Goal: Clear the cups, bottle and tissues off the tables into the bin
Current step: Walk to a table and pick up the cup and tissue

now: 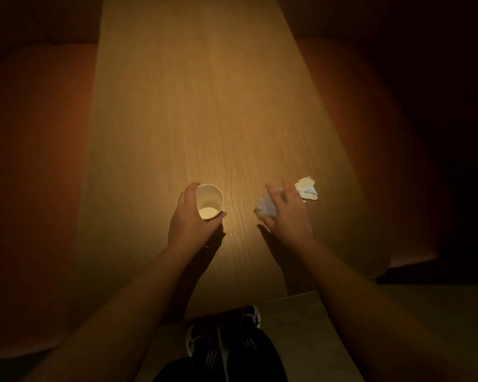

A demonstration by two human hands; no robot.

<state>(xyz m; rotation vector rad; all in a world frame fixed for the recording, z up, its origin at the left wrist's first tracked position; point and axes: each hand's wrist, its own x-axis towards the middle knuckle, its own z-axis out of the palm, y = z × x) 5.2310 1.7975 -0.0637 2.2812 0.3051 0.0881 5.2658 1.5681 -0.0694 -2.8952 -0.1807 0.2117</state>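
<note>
We are standing at the near end of a long wooden table [204,111], dimly lit, with orange seats [36,175] on either side. We are gathering rubbish, as we judge it. A white paper cup [209,201] is sitting in our left hand [189,219], fingers wrapped round its wall. Just right of it, our right hand [283,213] is closing loosely over a crumpled tissue [265,208]; a firm grip we cannot confirm. A second tissue [307,188] is lying beyond those fingertips, untouched. No bin is showing, so next calls for securing both tissues, then carrying everything away.
</note>
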